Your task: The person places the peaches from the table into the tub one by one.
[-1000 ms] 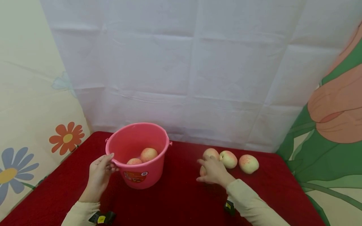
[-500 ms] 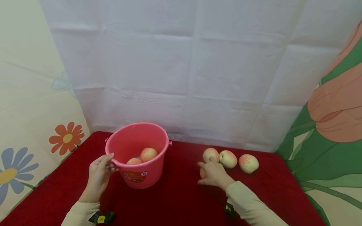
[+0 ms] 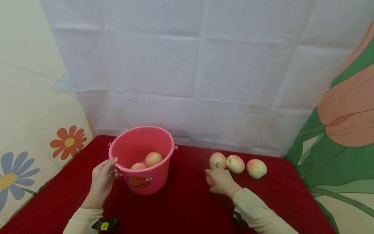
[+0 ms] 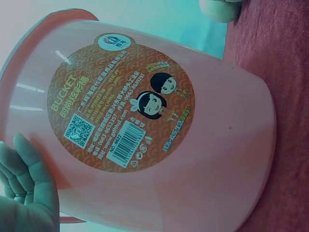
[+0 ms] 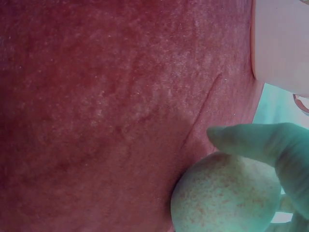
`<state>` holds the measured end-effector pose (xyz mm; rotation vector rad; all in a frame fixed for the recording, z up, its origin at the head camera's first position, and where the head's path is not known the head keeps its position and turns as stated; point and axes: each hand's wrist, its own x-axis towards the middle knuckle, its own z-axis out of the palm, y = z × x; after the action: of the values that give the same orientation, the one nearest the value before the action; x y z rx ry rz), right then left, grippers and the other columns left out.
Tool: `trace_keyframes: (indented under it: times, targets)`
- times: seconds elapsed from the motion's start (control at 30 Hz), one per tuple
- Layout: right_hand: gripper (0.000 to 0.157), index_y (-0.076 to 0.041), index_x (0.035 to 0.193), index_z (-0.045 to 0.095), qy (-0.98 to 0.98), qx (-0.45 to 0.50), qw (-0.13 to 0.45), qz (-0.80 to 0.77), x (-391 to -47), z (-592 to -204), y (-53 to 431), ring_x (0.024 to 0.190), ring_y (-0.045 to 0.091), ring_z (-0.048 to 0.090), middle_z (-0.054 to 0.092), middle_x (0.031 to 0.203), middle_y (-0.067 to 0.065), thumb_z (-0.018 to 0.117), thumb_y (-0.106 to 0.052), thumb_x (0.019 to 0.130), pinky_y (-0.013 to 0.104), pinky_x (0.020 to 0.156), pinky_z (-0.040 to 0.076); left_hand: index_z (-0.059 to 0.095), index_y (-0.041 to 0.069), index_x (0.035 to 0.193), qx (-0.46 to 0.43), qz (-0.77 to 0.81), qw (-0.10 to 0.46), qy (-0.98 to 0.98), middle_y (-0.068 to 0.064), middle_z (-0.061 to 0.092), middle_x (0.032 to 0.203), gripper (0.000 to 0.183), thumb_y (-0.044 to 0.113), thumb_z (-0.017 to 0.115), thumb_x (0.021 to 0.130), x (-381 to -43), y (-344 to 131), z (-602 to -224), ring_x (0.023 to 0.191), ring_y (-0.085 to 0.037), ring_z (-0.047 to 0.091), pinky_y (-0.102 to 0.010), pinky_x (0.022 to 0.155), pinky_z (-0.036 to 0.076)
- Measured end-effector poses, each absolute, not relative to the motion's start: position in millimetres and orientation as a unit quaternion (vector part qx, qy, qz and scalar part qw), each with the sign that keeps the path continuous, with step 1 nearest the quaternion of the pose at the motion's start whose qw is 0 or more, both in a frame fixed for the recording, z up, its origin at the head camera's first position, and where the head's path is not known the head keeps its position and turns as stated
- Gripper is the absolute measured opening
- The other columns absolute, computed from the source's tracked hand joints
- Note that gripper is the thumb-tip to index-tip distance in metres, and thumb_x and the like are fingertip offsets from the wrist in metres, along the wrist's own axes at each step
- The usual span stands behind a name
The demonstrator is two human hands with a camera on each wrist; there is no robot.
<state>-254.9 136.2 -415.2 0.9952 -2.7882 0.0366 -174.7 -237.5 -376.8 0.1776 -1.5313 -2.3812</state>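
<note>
A pink bucket (image 3: 160,180) stands upright on the table's left side, two peaches (image 3: 153,159) showing inside. My left hand (image 3: 103,178) pinches its near-left rim between thumb and fingers; the left wrist view has the bucket's round printed label (image 4: 120,104) close up. To the right, my right hand (image 3: 222,181) holds a peach (image 3: 209,180) on the cloth, its fingers over the far side and thumb on the near side. In the right wrist view the thumb lies along the top of that peach (image 5: 224,198). The hand hides much of it in the head view.
Just beyond the right hand lies a peach (image 3: 217,160), beside a second, paler peach (image 3: 235,163). Another peach (image 3: 256,169) sits farther right. Red cloth (image 3: 184,208) covers the table. A white sheet (image 3: 187,81) hangs behind, with flower-printed sheets at both sides.
My right thumb has drawn in toward the fingers around the near peach, and the hand has shifted very slightly. The left hand and the bucket stay as they were.
</note>
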Motion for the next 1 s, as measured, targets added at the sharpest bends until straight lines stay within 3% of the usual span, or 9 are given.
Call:
trace_keyframes:
  times: [0.33, 1.0]
  targets:
    - [0.058, -0.005, 0.107, 0.061, -0.937, 0.335, 0.098, 0.008, -256, -417, 137, 0.084, 0.027, 0.042, 0.051, 0.108, 0.014, 0.082, -0.013, 0.053, 0.037, 0.042, 0.041, 0.064, 0.011, 0.063, 0.058, -0.829, 0.154, -0.534, 0.002, 0.055, 0.051, 0.032, 0.015, 0.053, 0.092, -176, -237, -376, 0.046, -0.008, 0.054, -0.02, 0.053, 0.05]
    - [0.062, -0.006, 0.107, 0.061, -0.934, 0.336, 0.106, 0.06, -257, -403, 138, 0.083, 0.027, 0.044, 0.051, 0.105, 0.013, 0.082, -0.017, 0.05, 0.027, 0.039, 0.035, 0.063, 0.011, 0.062, 0.057, -0.835, 0.152, -0.526, 0.002, 0.054, 0.051, 0.032, 0.014, 0.053, 0.092, -175, -237, -377, 0.046, -0.007, 0.054, -0.019, 0.051, 0.049]
